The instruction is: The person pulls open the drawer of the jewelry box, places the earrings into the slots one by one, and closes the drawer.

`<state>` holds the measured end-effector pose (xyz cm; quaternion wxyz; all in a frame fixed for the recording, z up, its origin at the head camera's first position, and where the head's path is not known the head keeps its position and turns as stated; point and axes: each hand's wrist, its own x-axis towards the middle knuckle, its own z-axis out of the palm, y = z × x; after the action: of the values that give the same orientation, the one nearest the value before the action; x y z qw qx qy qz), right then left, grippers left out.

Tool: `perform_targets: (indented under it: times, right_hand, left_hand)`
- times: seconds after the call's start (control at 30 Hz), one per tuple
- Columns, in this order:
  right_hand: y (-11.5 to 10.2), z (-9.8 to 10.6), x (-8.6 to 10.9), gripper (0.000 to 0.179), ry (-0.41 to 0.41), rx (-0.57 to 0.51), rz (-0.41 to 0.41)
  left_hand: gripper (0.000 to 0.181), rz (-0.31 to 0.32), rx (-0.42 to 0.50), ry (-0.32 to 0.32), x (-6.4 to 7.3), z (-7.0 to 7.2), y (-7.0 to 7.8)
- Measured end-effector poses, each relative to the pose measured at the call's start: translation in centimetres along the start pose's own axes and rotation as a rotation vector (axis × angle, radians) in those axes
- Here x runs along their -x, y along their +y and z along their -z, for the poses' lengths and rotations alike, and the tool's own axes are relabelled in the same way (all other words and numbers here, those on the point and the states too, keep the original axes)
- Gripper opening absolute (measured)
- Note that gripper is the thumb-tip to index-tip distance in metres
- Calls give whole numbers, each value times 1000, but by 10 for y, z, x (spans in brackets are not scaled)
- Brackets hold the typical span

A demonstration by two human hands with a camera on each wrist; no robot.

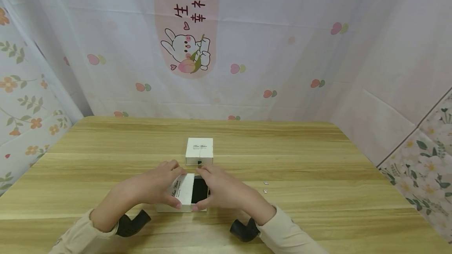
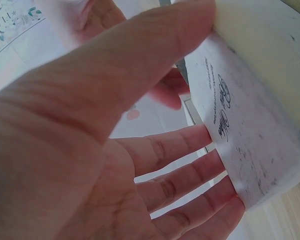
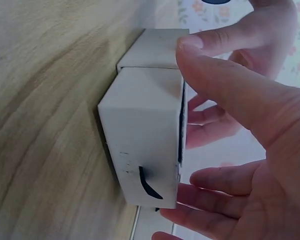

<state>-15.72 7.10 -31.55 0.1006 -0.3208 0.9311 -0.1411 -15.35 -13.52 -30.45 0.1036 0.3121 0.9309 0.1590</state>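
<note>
A white drawer-style gift box stands partly open on the table, with its outer sleeve on the left and its inner drawer sticking out to the right. Black lining shows inside the drawer, and a black ribbon pull hangs on its end face. My left hand holds the sleeve across its width, thumb on the near edge and fingertips along the far edge. Around the drawer, my right hand has its thumb at the near wall and its fingers at the far side.
A second white gift box, closed, sits just behind the first one. Two tiny shiny pieces lie to the right on the wooden table. Printed curtains hang behind the table and at both sides.
</note>
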Motion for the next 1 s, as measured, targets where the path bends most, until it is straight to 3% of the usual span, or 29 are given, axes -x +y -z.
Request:
perform_targets:
  times: [0.33, 1.0]
  right_hand:
    - [-3, -3, 0, 80, 49, 20, 24]
    - [6, -7, -2, 76, 30, -20, 54]
  left_hand:
    - [72, 4, -8, 3, 0, 0, 1]
    - [70, 6, 2, 1, 1, 0, 0]
